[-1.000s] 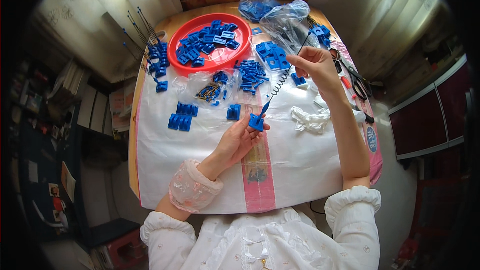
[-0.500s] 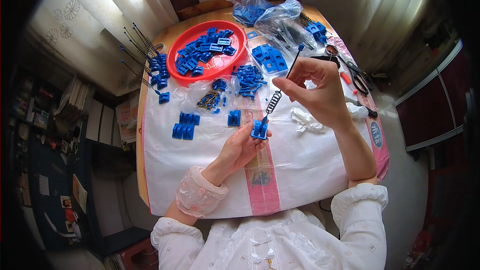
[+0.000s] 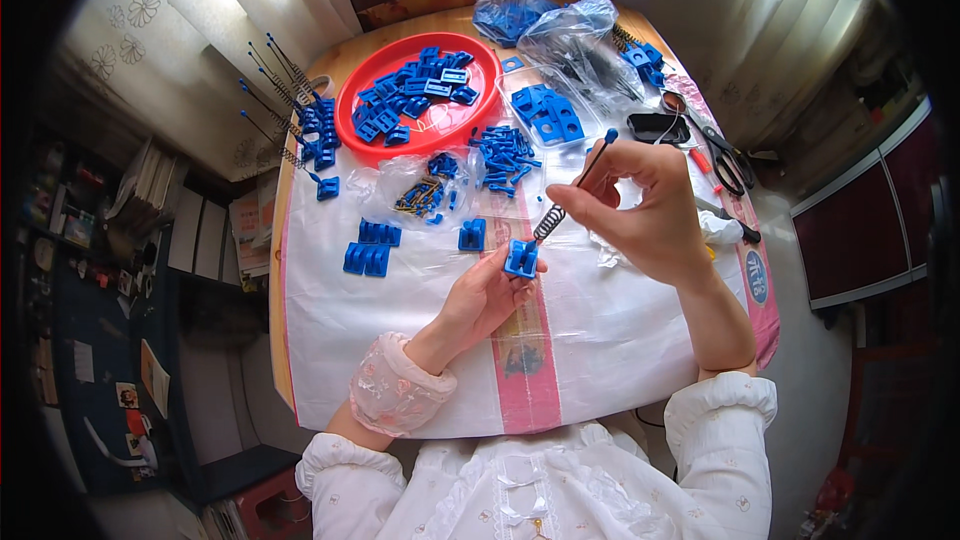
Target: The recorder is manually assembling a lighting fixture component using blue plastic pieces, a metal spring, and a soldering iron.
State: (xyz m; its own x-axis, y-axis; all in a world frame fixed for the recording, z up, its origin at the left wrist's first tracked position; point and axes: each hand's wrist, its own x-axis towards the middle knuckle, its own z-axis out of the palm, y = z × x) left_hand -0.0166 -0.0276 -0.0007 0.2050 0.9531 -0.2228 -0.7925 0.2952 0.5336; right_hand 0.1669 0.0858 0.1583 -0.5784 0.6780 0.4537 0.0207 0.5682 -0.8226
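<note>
Closed around a small blue plastic base [image 3: 521,258], my left hand [image 3: 480,297] holds it above the front middle of the table. A thin black rod with a blue tip [image 3: 611,135] is pinched by my right hand [image 3: 640,205], tilted up to the right. The black coil spring [image 3: 549,222] runs from below the right fingers down to the base, its lower end meeting the slot there. Whether the spring is fixed in the base I cannot tell. A single blue base [image 3: 472,234] stands just beyond my left hand, with two short rows of similar bases [image 3: 367,259] to its left.
A red round tray [image 3: 350,140] holds many blue parts. Beside it lie small blue pegs [image 3: 505,155], a bag of screws [image 3: 420,198] and flat blue plates [image 3: 548,115]. Finished-looking spring pieces [image 3: 320,130] stand left. Scissors [image 3: 730,162] and crumpled white tissue [image 3: 718,229] lie right.
My right hand has come slightly down and to the right, tilting the rod more. The spring now looks shorter and sits closer to the base. My left hand has barely moved.
</note>
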